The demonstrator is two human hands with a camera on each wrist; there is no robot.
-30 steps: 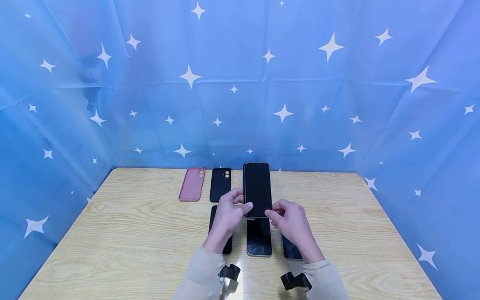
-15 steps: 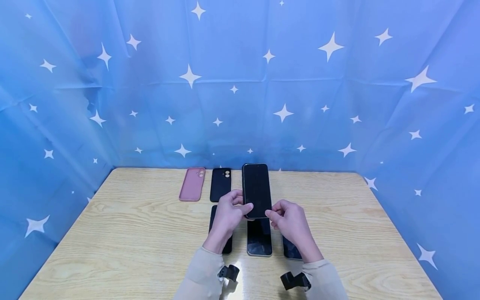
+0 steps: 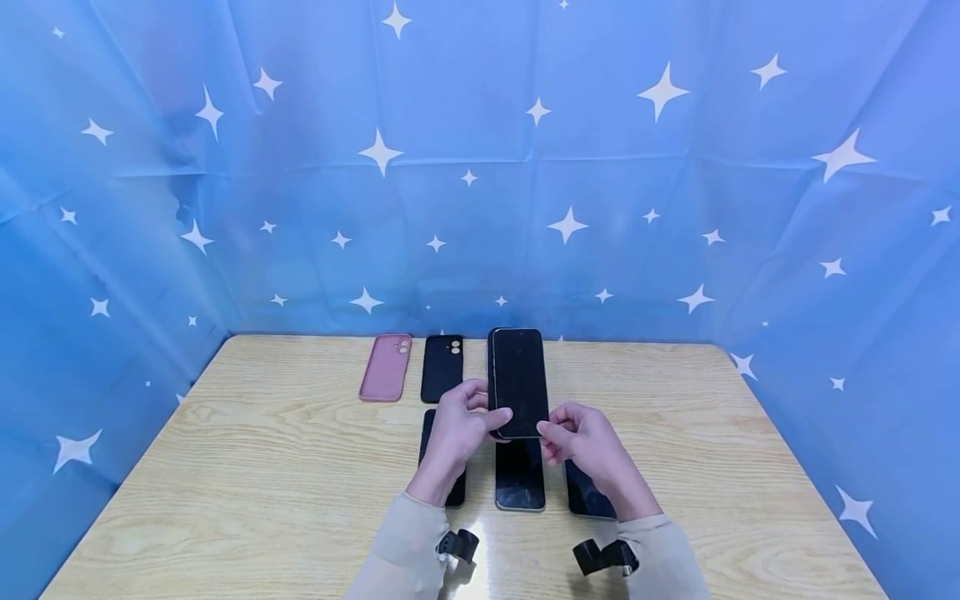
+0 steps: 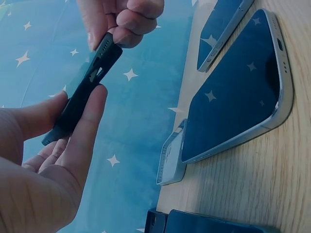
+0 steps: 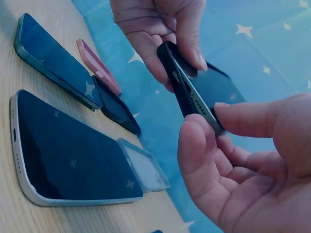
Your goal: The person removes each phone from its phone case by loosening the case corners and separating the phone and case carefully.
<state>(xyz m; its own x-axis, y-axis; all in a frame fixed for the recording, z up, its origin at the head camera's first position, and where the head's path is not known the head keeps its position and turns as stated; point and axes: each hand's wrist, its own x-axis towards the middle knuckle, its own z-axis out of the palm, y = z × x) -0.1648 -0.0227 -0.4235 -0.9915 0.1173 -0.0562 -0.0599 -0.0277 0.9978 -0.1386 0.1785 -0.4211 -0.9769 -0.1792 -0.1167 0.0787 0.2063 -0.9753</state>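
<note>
Above the table my left hand (image 3: 459, 423) holds a dark-screened smartphone (image 3: 521, 379) by its lower left side, thumb on the screen's edge. Around that side is a black phone case (image 5: 177, 87), fitted only partly. My right hand (image 3: 588, 440) pinches the phone's lower right corner between thumb and fingers. In the right wrist view, the phone's bottom edge (image 5: 200, 104) with its speaker holes slants out of the case at my right fingers. The case's back is hidden in the head view. Below the held phone lies a silver-edged phone (image 3: 520, 482), screen up.
A pink phone case (image 3: 386, 368) and another black case (image 3: 442, 369) lie at the back left. A dark phone (image 3: 455, 493) lies under my left forearm, another phone (image 3: 587, 492) under my right. Beyond the silver-edged phone sits a clear case (image 5: 146, 167).
The held phone has shifted slightly right along with my right hand and wrist. More of the case's dark edge shows at its left. My left hand has hardly moved.
</note>
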